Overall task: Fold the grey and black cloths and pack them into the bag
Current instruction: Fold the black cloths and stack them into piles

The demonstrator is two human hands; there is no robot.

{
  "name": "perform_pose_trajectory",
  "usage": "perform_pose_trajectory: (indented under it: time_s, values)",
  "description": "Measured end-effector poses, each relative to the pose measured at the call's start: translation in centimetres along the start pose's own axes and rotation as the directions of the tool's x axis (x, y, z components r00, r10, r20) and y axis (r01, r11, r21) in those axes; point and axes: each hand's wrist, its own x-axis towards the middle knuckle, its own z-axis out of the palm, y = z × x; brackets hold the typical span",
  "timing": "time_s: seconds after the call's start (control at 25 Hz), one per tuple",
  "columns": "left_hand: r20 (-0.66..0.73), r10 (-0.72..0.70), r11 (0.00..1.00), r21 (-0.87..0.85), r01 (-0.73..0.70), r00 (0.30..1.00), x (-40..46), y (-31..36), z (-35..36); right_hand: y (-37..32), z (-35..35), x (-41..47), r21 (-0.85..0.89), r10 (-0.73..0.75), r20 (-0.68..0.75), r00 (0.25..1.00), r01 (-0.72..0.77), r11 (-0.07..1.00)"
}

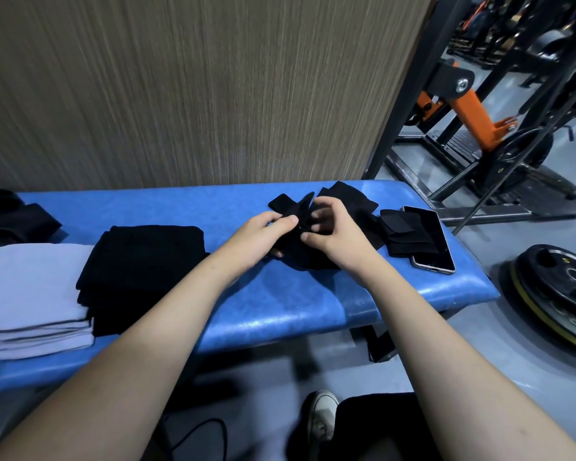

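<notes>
A small black cloth piece lies bunched on the blue bench, right of centre. My left hand pinches its near fold between thumb and fingers. My right hand grips the same piece from the right, fingers curled into the fabric. A folded black cloth sits to the left of my hands. Beside it, at the left edge, lies a folded grey cloth stack. A dark bag-like shape rests at the far left of the bench; what it is cannot be told for sure.
A phone lies at the bench's right end with a black strap across it. Weight plates lie on the floor to the right. A gym machine frame stands behind. A wood-grain wall backs the bench.
</notes>
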Motion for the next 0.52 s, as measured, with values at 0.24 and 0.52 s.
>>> perform_pose_trajectory:
  time_s: [0.24,0.52]
  values:
    - [-0.084,0.001,0.996,-0.09,-0.008,0.996,0.2,0.1,-0.6,0.0,-1.3,-0.5,-0.083,0.136,0.126,0.983,-0.126,0.988]
    - [-0.102,0.037,0.994,-0.094,-0.047,0.994,-0.6,0.4,-0.3,-0.9,-2.7,-1.1,0.111,0.131,0.135,0.982,-0.147,0.983]
